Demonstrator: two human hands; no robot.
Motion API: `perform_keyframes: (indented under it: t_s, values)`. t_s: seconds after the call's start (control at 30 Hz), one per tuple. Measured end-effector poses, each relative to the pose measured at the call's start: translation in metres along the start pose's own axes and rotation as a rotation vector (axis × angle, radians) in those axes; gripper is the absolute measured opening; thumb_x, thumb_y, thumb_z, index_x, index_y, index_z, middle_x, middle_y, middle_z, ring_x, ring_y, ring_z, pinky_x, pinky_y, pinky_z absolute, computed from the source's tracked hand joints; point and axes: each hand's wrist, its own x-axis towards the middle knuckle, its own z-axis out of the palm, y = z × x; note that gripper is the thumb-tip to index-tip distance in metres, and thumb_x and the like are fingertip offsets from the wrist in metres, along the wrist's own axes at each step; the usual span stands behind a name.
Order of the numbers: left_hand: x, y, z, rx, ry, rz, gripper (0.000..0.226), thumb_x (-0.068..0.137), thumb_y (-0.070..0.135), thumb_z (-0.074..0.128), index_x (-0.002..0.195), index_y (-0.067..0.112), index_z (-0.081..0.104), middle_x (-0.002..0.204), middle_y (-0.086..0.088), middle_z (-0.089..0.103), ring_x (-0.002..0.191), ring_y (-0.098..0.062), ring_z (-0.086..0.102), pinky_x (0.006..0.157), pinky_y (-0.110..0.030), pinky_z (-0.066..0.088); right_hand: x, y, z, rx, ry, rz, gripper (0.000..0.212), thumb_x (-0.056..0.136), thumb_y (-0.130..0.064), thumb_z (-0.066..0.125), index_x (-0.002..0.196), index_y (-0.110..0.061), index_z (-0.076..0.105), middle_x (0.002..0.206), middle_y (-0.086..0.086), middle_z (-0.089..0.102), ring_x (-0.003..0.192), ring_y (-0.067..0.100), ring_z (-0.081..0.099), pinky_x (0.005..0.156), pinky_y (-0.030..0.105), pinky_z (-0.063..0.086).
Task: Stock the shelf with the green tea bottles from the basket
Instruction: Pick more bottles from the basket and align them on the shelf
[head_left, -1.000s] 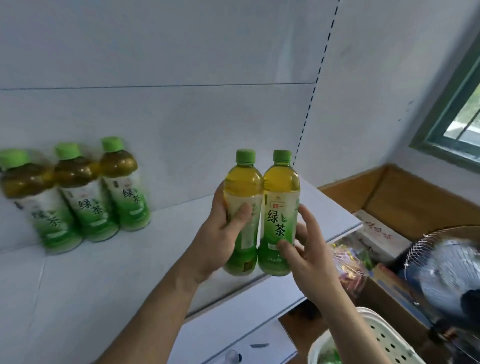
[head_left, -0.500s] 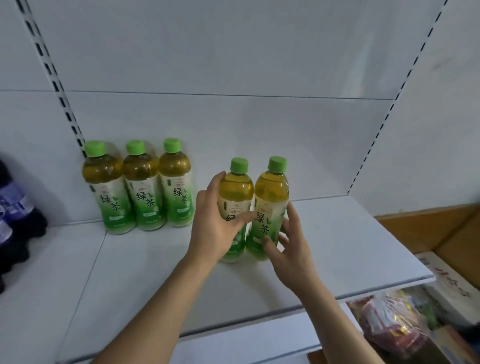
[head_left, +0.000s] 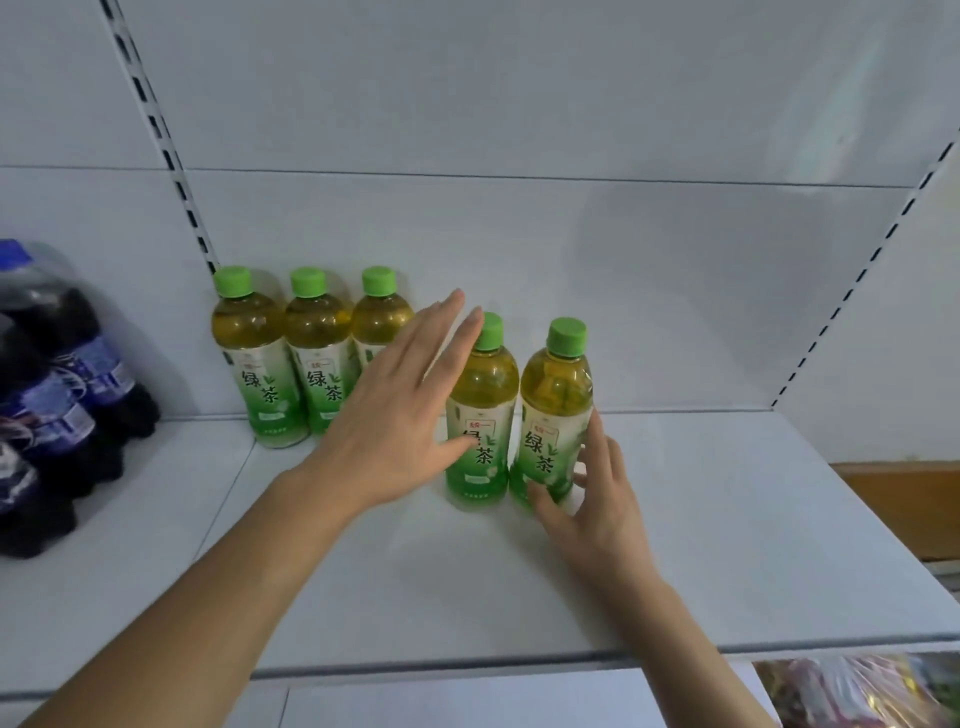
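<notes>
Two green tea bottles with green caps stand upright side by side on the white shelf (head_left: 727, 530): the left one (head_left: 483, 400) and the right one (head_left: 557, 395). My left hand (head_left: 389, 421) is flat and spread beside the left bottle, with only the thumb tip touching its label. My right hand (head_left: 597, 509) curls around the lower part of the right bottle, thumb in front and fingers behind. Three more green tea bottles (head_left: 260, 374) stand in a row against the back wall, further left. The basket is out of view.
Dark soda bottles with blue labels (head_left: 62, 395) crowd the shelf's left end. Bare shelf runs to the right of the two front bottles, up to a slotted upright (head_left: 852, 291). Bagged goods (head_left: 857, 691) lie below the shelf's front edge at the lower right.
Both bottles have come down from the air onto the shelf. My left hand has let go of its bottle and spread flat. My right hand has slid lower on its bottle.
</notes>
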Motion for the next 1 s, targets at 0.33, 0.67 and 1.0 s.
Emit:
perform_keyframes:
  t_s: [0.33,0.67,1.0]
  values:
    - [0.033,-0.022,0.001,0.303,0.054,0.013,0.126,0.072,0.058,0.092,0.167,0.008,0.025,0.171,-0.012,0.037,0.159,-0.036,0.031,0.128,-0.067,0.023,0.033,-0.006,0.014,-0.119,-0.01,-0.02,0.11,0.096,-0.035,0.079,0.173,-0.04,0.001,0.152,0.0,0.055,0.122,0.032,0.069,0.093,0.055,0.061]
    - [0.048,-0.046,0.005,0.473,0.038,-0.01,0.128,0.074,0.071,0.085,0.167,0.007,0.026,0.17,-0.014,0.038,0.161,-0.038,0.028,0.127,-0.074,0.015,0.067,-0.008,0.034,-0.168,-0.033,-0.014,0.106,0.102,-0.028,0.072,0.172,-0.038,-0.006,0.159,0.0,0.058,0.124,0.034,0.07,0.094,0.051,0.061]
    - [0.052,-0.056,0.009,0.47,0.041,-0.037,0.125,0.074,0.068,0.086,0.167,0.007,0.027,0.168,-0.015,0.038,0.159,-0.038,0.03,0.125,-0.073,0.02,0.085,-0.002,0.052,-0.194,-0.067,-0.022,0.103,0.106,-0.028,0.066,0.171,-0.034,-0.014,0.162,0.009,0.054,0.117,0.044,0.07,0.087,0.052,0.06]
